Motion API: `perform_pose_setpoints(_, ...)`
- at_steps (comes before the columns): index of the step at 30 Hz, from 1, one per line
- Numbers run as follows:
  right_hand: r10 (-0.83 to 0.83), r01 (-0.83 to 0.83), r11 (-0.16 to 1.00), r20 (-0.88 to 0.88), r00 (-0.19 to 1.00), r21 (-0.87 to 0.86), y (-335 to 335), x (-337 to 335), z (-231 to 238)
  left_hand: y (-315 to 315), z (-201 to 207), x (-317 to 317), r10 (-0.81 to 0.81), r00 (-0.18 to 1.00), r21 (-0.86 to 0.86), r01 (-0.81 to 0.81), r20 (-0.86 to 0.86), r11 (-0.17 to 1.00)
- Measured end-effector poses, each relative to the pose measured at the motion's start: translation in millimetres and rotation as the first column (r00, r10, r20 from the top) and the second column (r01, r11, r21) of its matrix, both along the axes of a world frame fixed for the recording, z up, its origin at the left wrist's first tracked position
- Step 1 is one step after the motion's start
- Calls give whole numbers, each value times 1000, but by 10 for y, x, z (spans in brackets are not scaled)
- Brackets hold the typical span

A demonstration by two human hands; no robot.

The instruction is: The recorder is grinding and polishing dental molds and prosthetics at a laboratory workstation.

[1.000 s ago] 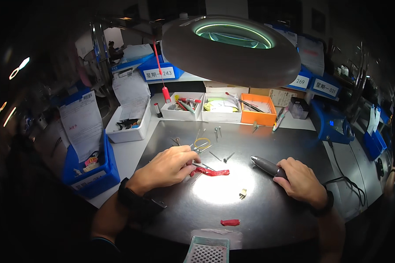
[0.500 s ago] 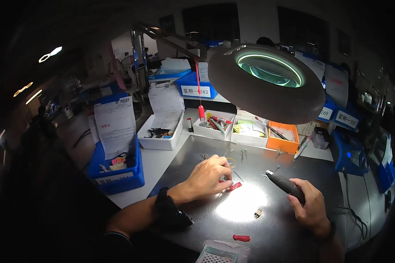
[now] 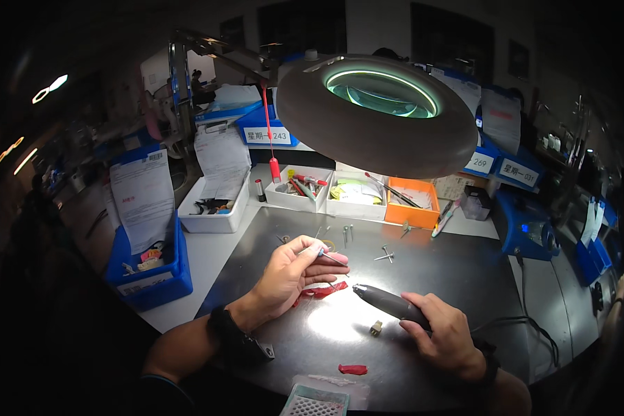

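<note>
My left hand (image 3: 284, 281) is turned partly palm up, pinching a thin rotary bur (image 3: 334, 258) with a blue part between thumb and fingers. Under those fingers lies a crumpled red strip (image 3: 312, 294) with thin shanks on it. My right hand (image 3: 440, 336) is wrapped round a black rotary handpiece (image 3: 388, 303), its nose pointing left toward the bur and a short gap apart from it. No bur shows in the nose. Below the handpiece, a small tan toothed piece (image 3: 376, 328) rests in the bright light.
Several loose burs (image 3: 384, 256) lie on the dark metal worktop (image 3: 464, 277). A lit ring magnifier (image 3: 381, 145) hangs above. White trays (image 3: 218, 220) and an orange box (image 3: 414, 215) line the back; a blue control unit (image 3: 523, 225) stands right. Nearer are a red piece (image 3: 352, 369) and a perforated tray (image 3: 315, 402).
My left hand has risen from the worktop with a bur in it. The handpiece's nose has swung closer to it, and the bur at its tip is gone. The view has shifted right.
</note>
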State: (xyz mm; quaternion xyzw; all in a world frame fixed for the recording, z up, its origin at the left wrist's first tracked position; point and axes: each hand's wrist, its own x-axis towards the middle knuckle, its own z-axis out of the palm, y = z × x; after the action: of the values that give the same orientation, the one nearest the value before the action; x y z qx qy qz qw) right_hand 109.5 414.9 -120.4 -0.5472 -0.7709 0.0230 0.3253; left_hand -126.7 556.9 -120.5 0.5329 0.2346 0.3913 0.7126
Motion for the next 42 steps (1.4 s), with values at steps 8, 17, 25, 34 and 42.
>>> perform_pose_setpoints(8, -34, 35, 999, -41, 999, 2, 19, -2, 9, -183, -40, 127, -87, 989, -109, 101, 121, 989)
perform_pose_setpoints(17, -59, 59, 998, -5, 998, 21, -7, -53, 41, -180, -48, 112, -84, 989, 1, 85, 120, 996)
perform_pose_setpoints(25, -76, 79, 995, -47, 996, 65, -21, 0, 16, -171, -76, 179, -111, 983, -8, 114, 144, 993)
perform_pose_setpoints(34, -43, 44, 988, -10, 999, 149, -61, -52, 56, -129, -52, 170, -221, 972, -51, 225, 84, 973)
perform_pose_setpoints(42, -9, -357, 868, -730, 684, -345, -199, -54, 328, -532, 241, 557, -563, 778, 177, 534, 278, 827)
